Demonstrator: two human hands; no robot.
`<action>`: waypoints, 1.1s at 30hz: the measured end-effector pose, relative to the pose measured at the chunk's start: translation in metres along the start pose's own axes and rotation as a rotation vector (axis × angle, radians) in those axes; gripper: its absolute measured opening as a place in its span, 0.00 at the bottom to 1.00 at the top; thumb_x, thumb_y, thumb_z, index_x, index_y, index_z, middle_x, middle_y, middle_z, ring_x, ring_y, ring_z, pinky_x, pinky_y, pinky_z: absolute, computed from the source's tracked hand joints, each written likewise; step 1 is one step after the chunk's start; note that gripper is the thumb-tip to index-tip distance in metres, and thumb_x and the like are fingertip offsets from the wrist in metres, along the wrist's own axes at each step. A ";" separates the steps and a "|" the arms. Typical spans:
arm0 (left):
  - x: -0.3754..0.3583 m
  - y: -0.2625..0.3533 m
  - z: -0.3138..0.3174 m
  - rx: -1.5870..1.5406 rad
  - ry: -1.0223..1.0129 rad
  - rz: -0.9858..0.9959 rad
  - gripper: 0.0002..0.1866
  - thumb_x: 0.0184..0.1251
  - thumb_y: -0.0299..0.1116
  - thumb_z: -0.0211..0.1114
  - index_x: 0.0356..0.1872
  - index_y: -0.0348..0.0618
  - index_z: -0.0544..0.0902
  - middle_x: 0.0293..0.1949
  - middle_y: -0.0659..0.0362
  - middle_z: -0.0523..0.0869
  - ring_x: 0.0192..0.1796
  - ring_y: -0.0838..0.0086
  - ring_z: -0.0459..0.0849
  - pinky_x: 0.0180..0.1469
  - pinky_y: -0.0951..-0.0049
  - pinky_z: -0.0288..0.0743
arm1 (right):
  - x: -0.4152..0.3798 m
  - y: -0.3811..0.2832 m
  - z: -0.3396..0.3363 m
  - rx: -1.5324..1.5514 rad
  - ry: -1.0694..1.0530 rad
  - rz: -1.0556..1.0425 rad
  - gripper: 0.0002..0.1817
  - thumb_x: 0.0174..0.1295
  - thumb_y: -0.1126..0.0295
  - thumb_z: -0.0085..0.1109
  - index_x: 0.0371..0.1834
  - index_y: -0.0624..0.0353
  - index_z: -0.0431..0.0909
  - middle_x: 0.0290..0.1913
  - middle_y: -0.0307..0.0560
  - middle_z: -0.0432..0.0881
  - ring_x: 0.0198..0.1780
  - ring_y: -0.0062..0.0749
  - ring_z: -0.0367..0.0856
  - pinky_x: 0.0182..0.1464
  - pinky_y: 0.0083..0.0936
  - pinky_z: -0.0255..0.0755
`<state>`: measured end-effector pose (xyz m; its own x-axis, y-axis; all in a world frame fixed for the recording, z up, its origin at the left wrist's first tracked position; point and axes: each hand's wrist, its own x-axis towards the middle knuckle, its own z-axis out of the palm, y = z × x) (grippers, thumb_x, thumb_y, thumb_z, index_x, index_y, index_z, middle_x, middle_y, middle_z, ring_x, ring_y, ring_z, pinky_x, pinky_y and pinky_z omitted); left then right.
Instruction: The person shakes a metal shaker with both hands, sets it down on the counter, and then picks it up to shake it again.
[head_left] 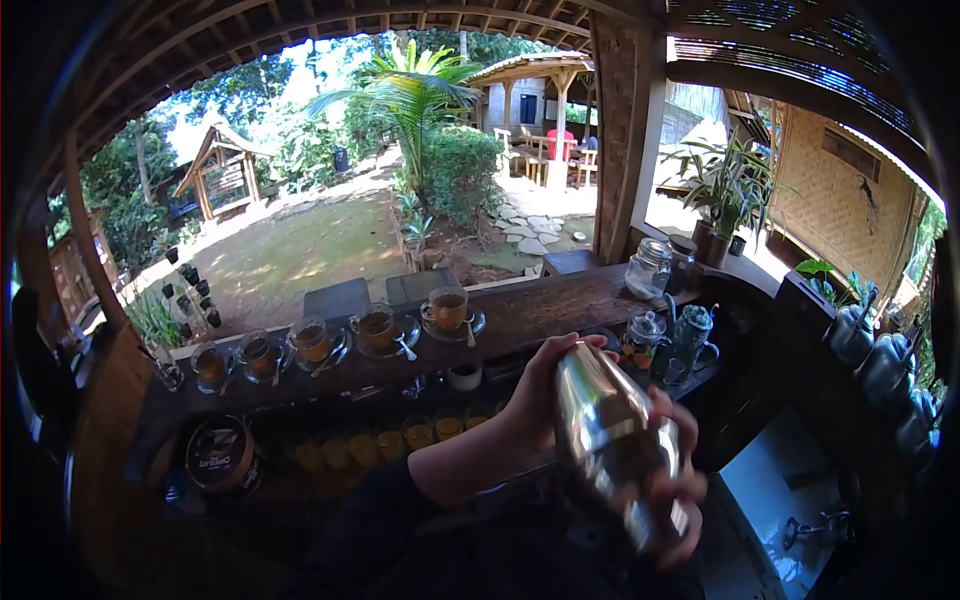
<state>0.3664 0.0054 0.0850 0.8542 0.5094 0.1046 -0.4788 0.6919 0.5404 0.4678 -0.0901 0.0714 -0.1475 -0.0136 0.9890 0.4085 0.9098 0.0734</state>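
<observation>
A shiny metal shaker [610,425] is held tilted between my two hands, in front of the counter. My left hand [545,385] wraps round its upper end, fingers over the top. Around the lower right side curl the fingers of my right hand [682,485], slightly blurred. Beyond the shaker, on the wooden counter [545,300], several glass cups of brown drink stand on saucers with spoons, the nearest being a cup [448,308]. A glass jar with a lid [645,335] and a green enamel pot [692,330] stand just past my hands.
Several glasses of yellow drink [390,443] line the lower shelf, near a round tub [222,455] at left. A large jar [648,268] stands at the counter's back. A sink [765,500] with a tap is at lower right; kettles [885,365] are at far right.
</observation>
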 end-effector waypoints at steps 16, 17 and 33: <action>0.014 0.004 -0.005 -0.023 -0.346 0.125 0.21 0.58 0.49 0.53 0.47 0.48 0.72 0.41 0.55 0.76 0.46 0.60 0.78 0.47 0.55 0.73 | -0.059 0.023 -0.026 0.267 -0.064 0.017 0.25 0.50 0.63 0.63 0.50 0.26 0.66 0.55 0.46 0.65 0.59 0.54 0.60 0.62 0.50 0.57; 0.018 0.003 0.001 -0.048 -0.020 0.059 0.21 0.59 0.48 0.51 0.48 0.46 0.72 0.41 0.55 0.76 0.46 0.61 0.78 0.47 0.56 0.73 | -0.009 0.019 -0.019 0.054 -0.062 -0.013 0.25 0.53 0.56 0.58 0.54 0.26 0.62 0.52 0.41 0.71 0.52 0.53 0.70 0.58 0.49 0.61; 0.128 -0.066 -0.026 -0.093 0.321 -0.014 0.22 0.61 0.47 0.48 0.50 0.43 0.69 0.45 0.53 0.77 0.50 0.64 0.76 0.54 0.61 0.69 | -0.024 0.098 -0.116 -0.203 0.022 0.398 0.49 0.39 0.63 0.74 0.61 0.43 0.45 0.59 0.61 0.56 0.57 0.46 0.64 0.55 0.36 0.64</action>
<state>0.5018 0.0380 0.0407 0.7603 0.6244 -0.1792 -0.4964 0.7364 0.4598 0.6159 -0.0490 0.0702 0.0753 0.3101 0.9477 0.5983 0.7463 -0.2917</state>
